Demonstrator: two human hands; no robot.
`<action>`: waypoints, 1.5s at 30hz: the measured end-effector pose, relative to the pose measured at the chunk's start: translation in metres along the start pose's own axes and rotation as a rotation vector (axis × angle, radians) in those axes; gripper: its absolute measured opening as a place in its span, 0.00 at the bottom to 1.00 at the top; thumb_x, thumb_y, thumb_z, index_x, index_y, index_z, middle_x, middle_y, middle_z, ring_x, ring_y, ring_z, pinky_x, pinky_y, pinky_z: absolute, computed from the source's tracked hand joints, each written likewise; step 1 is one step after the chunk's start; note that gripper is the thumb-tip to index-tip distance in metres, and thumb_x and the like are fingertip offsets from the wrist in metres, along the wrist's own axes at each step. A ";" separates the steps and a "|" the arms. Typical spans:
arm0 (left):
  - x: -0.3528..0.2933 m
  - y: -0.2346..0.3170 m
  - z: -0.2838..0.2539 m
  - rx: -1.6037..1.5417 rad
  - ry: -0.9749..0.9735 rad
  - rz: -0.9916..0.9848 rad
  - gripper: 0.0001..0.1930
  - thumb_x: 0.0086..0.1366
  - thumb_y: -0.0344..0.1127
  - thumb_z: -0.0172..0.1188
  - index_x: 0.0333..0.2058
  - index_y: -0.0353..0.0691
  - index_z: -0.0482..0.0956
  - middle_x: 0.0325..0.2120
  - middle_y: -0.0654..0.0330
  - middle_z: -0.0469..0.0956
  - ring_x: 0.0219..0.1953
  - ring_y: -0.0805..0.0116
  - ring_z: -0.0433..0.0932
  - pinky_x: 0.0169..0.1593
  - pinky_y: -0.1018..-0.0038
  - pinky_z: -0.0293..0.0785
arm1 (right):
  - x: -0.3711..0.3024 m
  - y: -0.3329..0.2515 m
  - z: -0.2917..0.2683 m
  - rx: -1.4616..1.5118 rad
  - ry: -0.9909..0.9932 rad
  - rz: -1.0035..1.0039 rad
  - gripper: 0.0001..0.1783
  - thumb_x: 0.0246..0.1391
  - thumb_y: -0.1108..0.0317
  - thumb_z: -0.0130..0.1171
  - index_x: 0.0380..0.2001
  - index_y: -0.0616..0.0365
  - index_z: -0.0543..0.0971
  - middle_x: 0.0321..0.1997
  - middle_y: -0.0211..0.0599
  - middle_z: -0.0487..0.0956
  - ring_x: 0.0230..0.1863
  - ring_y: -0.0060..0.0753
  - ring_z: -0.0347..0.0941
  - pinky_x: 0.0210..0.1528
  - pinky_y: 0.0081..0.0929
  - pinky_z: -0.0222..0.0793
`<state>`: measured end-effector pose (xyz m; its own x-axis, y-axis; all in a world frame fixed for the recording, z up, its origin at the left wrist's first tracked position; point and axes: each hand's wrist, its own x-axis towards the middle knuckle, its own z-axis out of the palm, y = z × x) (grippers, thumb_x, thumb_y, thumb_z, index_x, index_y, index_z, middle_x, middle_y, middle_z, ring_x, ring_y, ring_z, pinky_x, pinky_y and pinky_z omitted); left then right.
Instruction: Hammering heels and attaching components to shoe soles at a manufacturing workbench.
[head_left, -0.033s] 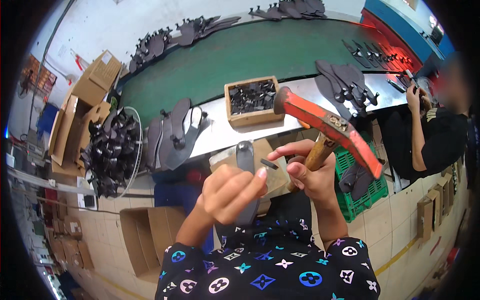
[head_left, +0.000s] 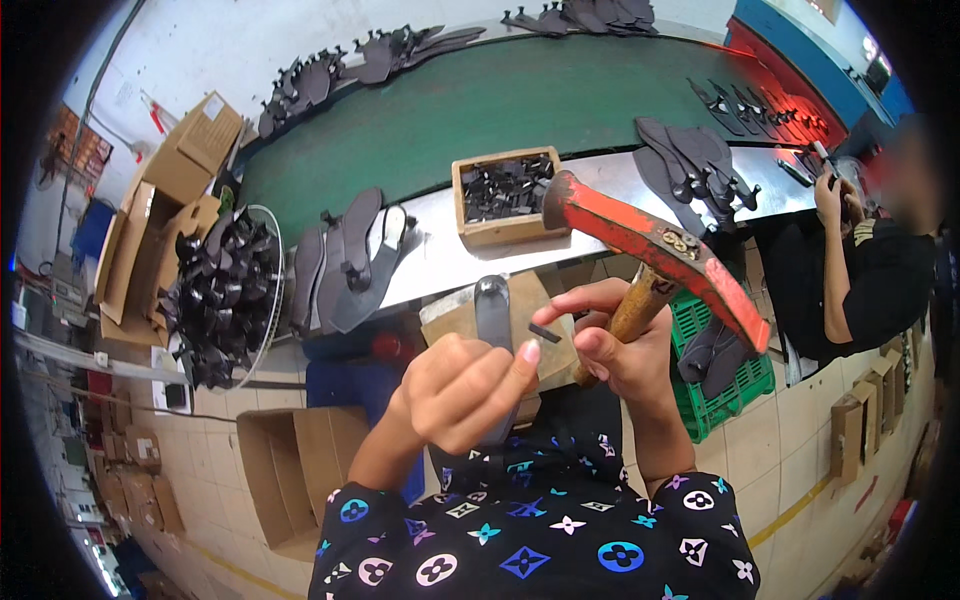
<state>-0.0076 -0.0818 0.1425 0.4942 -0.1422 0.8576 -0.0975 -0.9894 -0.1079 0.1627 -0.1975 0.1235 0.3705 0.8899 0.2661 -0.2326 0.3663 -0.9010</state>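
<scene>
My right hand (head_left: 640, 350) is closed around the wooden handle (head_left: 637, 308) of a hammer with a worn red head (head_left: 650, 240). Its index finger reaches left to a small black strip (head_left: 544, 333). My left hand (head_left: 465, 390) is curled, and the strip lies at its fingertips; the exact grip is partly hidden. Below the hands, a dark sandal sole (head_left: 493, 315) with a shiny strap part at its top end rests on a worn tan block (head_left: 450, 322). My left hand covers part of that sole.
A wooden box (head_left: 515, 236) of small black pieces stands on the metal table edge (head_left: 440, 262). Dark soles (head_left: 362, 255) lie left of it, more (head_left: 690, 165) to the right. A basket of black straps (head_left: 225, 300), a green crate (head_left: 735, 395) and a carton (head_left: 290, 480) surround me. A co-worker (head_left: 870, 260) sits right.
The black strip has tilted slightly and shifted a little to the right. The view has moved slightly; both hands stay nearly in place.
</scene>
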 end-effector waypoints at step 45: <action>-0.138 -0.040 0.063 -0.639 -0.098 -1.099 0.16 0.51 0.29 0.70 0.40 0.30 0.82 0.36 0.51 0.84 0.38 0.60 0.83 0.44 0.71 0.76 | 0.042 0.101 -0.001 -0.898 -0.323 -0.073 0.17 0.44 0.78 0.63 0.42 0.64 0.79 0.47 0.49 0.78 0.46 0.54 0.76 0.47 0.38 0.72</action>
<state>-0.0180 -0.0240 -0.0031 0.6375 0.7107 0.2976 0.0188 -0.4004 0.9161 0.1561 -0.1234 0.0434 0.0592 0.9544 0.2925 0.6078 0.1979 -0.7690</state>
